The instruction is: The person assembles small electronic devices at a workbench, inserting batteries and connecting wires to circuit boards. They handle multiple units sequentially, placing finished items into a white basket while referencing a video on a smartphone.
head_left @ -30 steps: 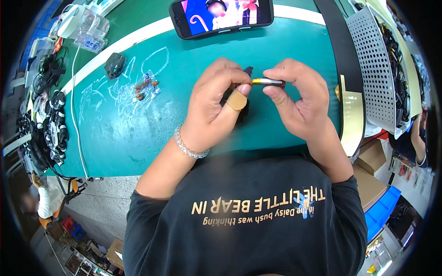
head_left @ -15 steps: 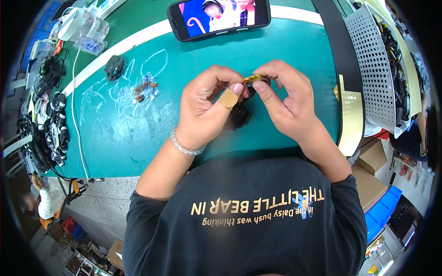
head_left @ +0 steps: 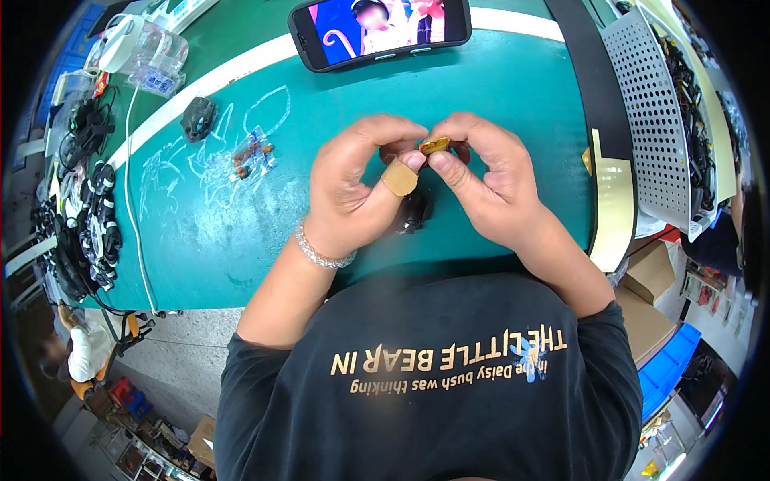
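Note:
My left hand [head_left: 353,184] and my right hand [head_left: 497,180] meet above the table, each with thumb and fingers closed in a pinch. Between the fingertips is a small shiny amber-yellow part [head_left: 435,146], with a bit of red at its left end. The fingers hide most of its underside. A tan plaster [head_left: 399,177] wraps my left thumb. On the table just below the hands lies a dark lumpy object [head_left: 415,210], partly covered by my left hand.
A phone [head_left: 381,32] showing a video stands at the far edge of the green table [head_left: 265,216]. To the left are another black part [head_left: 199,119], a clear bag of small brown pieces [head_left: 253,156] and bundled cables [head_left: 100,224]. A white perforated basket [head_left: 650,120] stands right.
Both hands have shifted slightly and drawn closer together. The amber part has tilted, showing more of its broad face, and sits a little lower.

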Demonstrator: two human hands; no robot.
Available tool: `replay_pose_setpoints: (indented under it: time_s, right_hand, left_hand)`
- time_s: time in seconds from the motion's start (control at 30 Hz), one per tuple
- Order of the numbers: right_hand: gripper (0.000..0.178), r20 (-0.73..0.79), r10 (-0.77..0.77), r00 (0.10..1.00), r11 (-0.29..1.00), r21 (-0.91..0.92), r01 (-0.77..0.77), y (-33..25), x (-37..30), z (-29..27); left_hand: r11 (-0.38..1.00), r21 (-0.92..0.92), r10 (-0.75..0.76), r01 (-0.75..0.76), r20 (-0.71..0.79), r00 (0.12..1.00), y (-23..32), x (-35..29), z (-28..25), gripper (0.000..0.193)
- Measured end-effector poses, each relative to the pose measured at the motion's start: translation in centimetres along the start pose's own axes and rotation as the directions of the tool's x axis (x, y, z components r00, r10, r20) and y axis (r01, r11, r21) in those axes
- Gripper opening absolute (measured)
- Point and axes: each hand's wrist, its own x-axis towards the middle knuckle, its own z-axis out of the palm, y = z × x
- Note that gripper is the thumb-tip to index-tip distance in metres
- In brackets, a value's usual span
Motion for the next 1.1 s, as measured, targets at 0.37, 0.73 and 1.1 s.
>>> replay_pose_setpoints:
  time_s: [0.37,0.73,1.1]
  right_hand:
    - [0.014,-0.026,-0.074,0.997,0.997,-0.02,0.073,0.7,0.0,0.9]
    - [0.022,-0.047,-0.124,0.991,0.982,-0.152,0.116,1.4,-0.3,1.5]
    - [0.015,-0.176,0.197,0.964,0.952,0.268,-0.146,3.8,0.2,1.7]
  left_hand:
    - [0.973,0.205,0.091,-0.102,0.06,0.994,0.6,0.5,-0.3,0.012]
    - [0.997,0.081,-0.009,0.004,0.062,0.998,0.3,0.3,-0.2,0.012]
    - [0.892,0.384,-0.27,0.237,0.035,0.962,-0.6,0.1,0.4,0.042]
